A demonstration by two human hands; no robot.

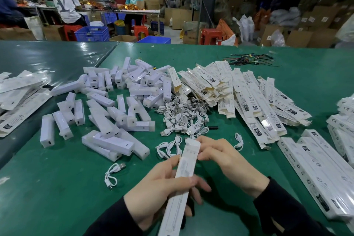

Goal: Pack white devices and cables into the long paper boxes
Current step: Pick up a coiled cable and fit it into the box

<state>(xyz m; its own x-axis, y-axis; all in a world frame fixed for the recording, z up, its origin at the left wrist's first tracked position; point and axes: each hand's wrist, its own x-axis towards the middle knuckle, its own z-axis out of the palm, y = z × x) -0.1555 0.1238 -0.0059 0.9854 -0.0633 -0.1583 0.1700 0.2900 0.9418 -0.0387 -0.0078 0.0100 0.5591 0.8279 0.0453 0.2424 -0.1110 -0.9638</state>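
Note:
My left hand (159,184) grips a long white paper box (182,180) around its middle, holding it tilted up from the table. My right hand (220,153) has its fingertips at the box's top end, where a white flap shows. A heap of white devices (115,101) lies to the left and centre. White cables (183,117) are piled just beyond the box, and one loose cable (113,174) lies to the left of my left hand. Flat paper boxes (239,90) are stacked at the centre right.
The green table (57,197) runs under everything. Closed boxes (318,168) lie in a row at the right, and more packs (17,97) lie at the far left. Coloured wire ties (247,60) sit at the back. People work at a far table.

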